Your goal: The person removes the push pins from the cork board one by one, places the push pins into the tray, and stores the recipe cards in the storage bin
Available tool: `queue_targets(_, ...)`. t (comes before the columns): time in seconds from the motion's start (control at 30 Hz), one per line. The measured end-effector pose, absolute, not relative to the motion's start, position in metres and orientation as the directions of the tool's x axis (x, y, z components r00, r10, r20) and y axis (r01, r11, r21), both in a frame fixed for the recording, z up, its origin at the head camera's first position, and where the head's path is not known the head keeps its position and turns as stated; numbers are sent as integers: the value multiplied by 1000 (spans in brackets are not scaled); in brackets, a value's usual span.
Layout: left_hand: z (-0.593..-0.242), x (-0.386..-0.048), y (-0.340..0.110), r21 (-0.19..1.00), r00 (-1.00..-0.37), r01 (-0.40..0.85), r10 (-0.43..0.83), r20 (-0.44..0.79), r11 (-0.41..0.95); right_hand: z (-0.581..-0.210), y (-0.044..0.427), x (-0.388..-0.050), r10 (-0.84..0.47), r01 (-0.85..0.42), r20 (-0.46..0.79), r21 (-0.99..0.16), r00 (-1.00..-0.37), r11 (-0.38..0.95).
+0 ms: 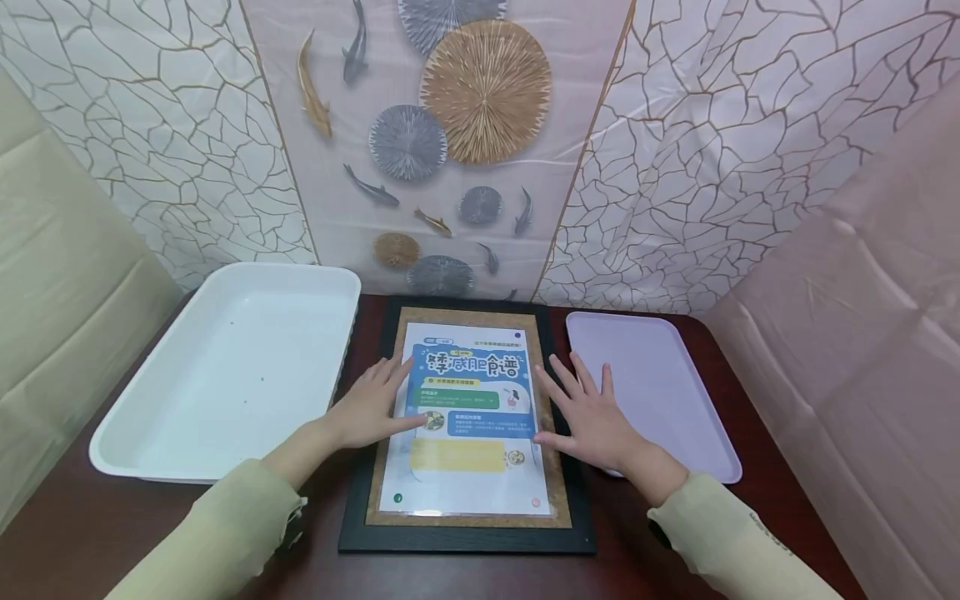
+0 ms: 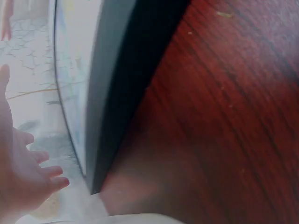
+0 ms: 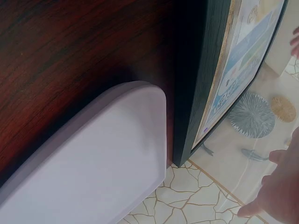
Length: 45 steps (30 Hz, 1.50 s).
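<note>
A printed sheet [image 1: 465, 492] with blue, green and yellow blocks lies on a brown board inside a black frame [image 1: 465, 540], centred in the head view. The left hand [image 1: 375, 404] is spread over the frame's left side, its fingertips at the sheet's left edge. Over the right side, the right hand [image 1: 592, 417] is spread with fingers apart. Neither hand holds anything; whether they touch the sheet I cannot tell. The left wrist view shows the left hand [image 2: 23, 177] beside the black frame [image 2: 112, 93]; the right wrist view shows the right hand [image 3: 278, 186] past the frame [image 3: 201, 70].
A large white tray [image 1: 232, 375] stands left of the frame on the dark red-brown table [image 1: 450, 579]. To the right lies a pale purple tray [image 1: 660, 383], close to the frame. Patterned cloth [image 1: 675, 167] hangs behind, with plain cloth at both sides.
</note>
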<state>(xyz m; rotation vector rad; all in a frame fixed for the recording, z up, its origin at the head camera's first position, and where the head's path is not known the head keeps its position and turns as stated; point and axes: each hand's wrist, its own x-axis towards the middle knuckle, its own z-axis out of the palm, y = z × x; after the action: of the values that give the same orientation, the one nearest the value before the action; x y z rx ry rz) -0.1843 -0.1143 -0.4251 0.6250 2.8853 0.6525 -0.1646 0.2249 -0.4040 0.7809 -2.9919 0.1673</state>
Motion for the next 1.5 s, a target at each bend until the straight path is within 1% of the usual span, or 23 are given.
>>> queue_targets(0.1, -431, -186, -112, 483, -915, 308, 394, -86, 820, -405, 225, -164, -488, -493, 78, -93, -870, 865)
queue_targets(0.27, -438, -187, -110, 527, -917, 237, 368, -158, 816, -408, 226, -163, -493, -499, 84, -93, -866, 862)
queue_targets(0.37, -438, -188, -106, 590, -914, 185, 358, -190, 786, -409, 226, -162, -493, -499, 82, -98, -866, 861)
queue_targets(0.53, -434, -191, -99, 736, -922, 40, 308, -233, 676, -409, 226, -161, -490, -495, 70, -102, -869, 863)
queue_targets(0.63, -432, -195, -97, 807, -935, -73, 242, -260, 586, -409, 226, -161, -490, -495, 65, -101, -869, 863)
queue_targets(0.73, -431, -197, -98, 853, -937, -177, 181, -298, 492, -409, 226, -160, -492, -497, 69, -108, -868, 861)
queue_targets(0.83, -430, -200, -99, 876, -934, -249, 137, -330, 412, -411, 225, -160, -496, -502, 81, -120, -865, 856)
queue_targets(0.97, -429, -203, -99, 896, -937, -287, 95, -336, 339, -412, 222, -161, -499, -507, 90, -115, -862, 855)
queue_targets(1.07, -430, -207, -100, 883, -937, -303, 58, -345, 359, -411, 216, -163, -498, -506, 91, -101, -862, 857)
queue_targets(1.2, -435, -213, -101, 841, -936, -308, 18, -352, 445, -410, 203, -165, -489, -501, 121, -103, -864, 859)
queue_targets(1.27, -437, -215, -103, 825, -944, -285, 9, -331, 488, -407, 192, -167, -468, -484, 134, -142, -874, 863)
queue_targets(1.33, -440, -219, -104, 821, -958, -246, 1, -287, 515, -403, 180, -169, -439, -459, 137, -211, -888, 863)
queue_targets(1.4, -443, -222, -106, 830, -970, -213, -11, -242, 515, -397, 166, -170, -394, -404, 98, -318, -914, 858)
queue_targets(1.5, -448, -227, -108, 854, -978, -197, -37, -205, 482, -388, 144, -172, -347, -295, 1, -527, -938, 797)
